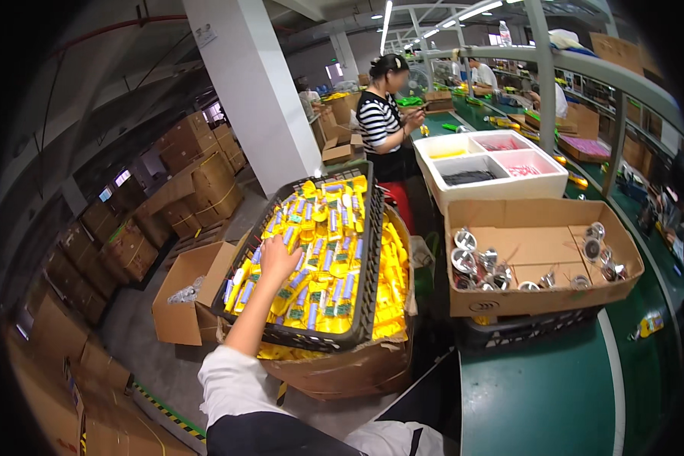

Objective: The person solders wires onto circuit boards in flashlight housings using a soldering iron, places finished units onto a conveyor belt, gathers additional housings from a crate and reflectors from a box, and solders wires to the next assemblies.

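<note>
My left hand (280, 261) reaches over a black plastic crate (378, 251) and touches the pieces in its left part. Its fingers are bent downward and the thumb stands apart; the fingertips are partly hidden, and no lifted piece shows in them. Many yellow plastic housings (334, 220) with bluish-purple cylindrical cells and small green circuit boards fill the crate. The crate rests tilted on a large cardboard box (342, 374), which holds more yellow plastic parts (391, 266). My right hand is not in view; only a white sleeve (399, 438) shows at the lower edge.
On the green bench (536, 395) at right, a cardboard tray (547, 300) holds round silvery parts with wires. Behind it stands a white foam box (433, 171) with compartments. A co-worker in a striped top (378, 121) stands beyond. Left are an open carton (176, 315) and a white pillar (254, 91).
</note>
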{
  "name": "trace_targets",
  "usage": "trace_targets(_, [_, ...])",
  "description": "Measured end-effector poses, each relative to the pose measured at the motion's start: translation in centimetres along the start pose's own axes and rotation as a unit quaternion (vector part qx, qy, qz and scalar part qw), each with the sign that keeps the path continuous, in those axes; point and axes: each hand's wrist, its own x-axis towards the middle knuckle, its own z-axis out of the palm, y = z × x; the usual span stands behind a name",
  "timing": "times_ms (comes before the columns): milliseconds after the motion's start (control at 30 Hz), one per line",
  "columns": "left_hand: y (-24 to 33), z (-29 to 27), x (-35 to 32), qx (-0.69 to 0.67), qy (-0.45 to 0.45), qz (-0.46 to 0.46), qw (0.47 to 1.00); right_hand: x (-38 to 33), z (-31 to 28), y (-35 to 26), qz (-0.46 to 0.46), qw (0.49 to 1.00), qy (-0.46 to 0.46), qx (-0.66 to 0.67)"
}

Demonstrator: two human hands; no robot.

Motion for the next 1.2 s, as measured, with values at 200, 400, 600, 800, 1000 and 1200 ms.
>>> trace_targets(200, [-4.2, 6.3, 4.4, 0.124, -0.193, -0.204, 0.952, -0.4, 1.2, -0.1, -0.035, 0.999, 0.011, -0.015])
trace_targets(400, [-3.4, 3.2, 3.6, 0.114, -0.073, -0.142, 0.980, 0.6, 1.1, -0.1, -0.059, 0.997, 0.050, -0.020])
trace_targets(600, [10.0, -5.3, -3.5, -0.123, 0.019, 0.110, 0.986, 0.7, -0.9, -0.8, -0.075, 0.990, 0.114, -0.041])
trace_targets(800, [24.2, -10.1, -17.6, -0.334, -0.184, 0.304, 0.873, -0.3, -3.4, -3.1, -0.087, 0.972, 0.216, -0.042])
trace_targets(1000, [32.5, -9.7, -24.8, -0.429, -0.363, 0.293, 0.774, -1.0, -6.7, -1.6, -0.075, 0.961, 0.266, -0.019])
trace_targets(1200, [35.9, -3.7, -33.9, -0.406, -0.494, 0.375, 0.671, -2.1, -6.7, -2.6, -0.122, 0.950, 0.283, -0.055])
